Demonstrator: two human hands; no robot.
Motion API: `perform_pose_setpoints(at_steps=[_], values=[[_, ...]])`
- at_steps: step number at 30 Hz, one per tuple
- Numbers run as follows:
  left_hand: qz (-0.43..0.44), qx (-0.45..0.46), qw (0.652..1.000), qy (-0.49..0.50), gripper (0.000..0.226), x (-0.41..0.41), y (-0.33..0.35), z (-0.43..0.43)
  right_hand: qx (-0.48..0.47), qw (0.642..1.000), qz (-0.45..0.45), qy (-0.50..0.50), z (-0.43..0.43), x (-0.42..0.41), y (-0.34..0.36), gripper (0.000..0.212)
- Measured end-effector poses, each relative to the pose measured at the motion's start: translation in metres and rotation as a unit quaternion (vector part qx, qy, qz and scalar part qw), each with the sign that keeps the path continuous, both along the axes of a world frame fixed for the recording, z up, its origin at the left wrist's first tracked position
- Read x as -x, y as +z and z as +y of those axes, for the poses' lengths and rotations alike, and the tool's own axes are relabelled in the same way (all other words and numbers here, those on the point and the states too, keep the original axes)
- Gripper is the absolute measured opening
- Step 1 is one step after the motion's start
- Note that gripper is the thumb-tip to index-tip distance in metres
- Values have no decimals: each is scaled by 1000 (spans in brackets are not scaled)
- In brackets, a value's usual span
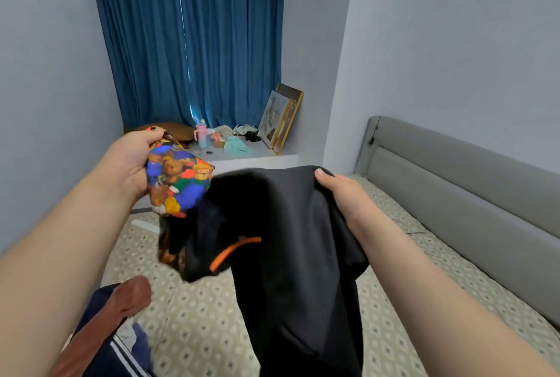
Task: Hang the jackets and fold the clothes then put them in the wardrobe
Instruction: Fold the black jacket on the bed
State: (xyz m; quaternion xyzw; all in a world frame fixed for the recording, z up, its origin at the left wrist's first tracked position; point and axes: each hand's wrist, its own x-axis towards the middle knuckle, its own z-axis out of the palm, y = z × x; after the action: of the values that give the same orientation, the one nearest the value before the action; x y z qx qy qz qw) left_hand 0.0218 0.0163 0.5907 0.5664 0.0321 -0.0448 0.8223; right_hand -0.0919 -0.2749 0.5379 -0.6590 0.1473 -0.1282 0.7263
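1. The person holds a black garment [288, 240] in the air above the bed [197, 316], and its lower part hangs down toward the sheet.
2. The left hand [130, 164] grips a bunched bear-print fabric [178, 182], with the fingers curled round it and the thumb on top.
3. This printed fabric touches the black garment; it is not possible to tell if they are one piece.
4. The right hand [342, 194] pinches the upper edge of the black garment. The thumb lies on the cloth, and the other fingers are hidden under it.
5. An orange strip [233, 252] shows on the black cloth between the two hands.
6. A brown garment [121, 301] lies over a navy garment [121, 355] on the near left of the bed.
7. A grey headboard [454, 182] stands at the right.
8. Behind, under a blue curtain [188, 43], a ledge [254, 158] carries a pink bottle [201, 134] and leaning picture frames [281, 119].
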Motion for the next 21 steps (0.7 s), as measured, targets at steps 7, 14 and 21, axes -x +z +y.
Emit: perform_pose_setpoints(at_steps=[7, 14, 21], values=[[-67, -105, 992, 4, 24, 3, -13, 6, -110, 994, -3, 9, -7, 1, -1, 28], [-87, -325, 939, -66, 49, 61, -69, -60, -187, 981, -43, -16, 27, -14, 29, 46], [-198, -401, 880, -162, 15, 89, -65, -73, -187, 979, -49, -57, 30, -26, 52, 41]])
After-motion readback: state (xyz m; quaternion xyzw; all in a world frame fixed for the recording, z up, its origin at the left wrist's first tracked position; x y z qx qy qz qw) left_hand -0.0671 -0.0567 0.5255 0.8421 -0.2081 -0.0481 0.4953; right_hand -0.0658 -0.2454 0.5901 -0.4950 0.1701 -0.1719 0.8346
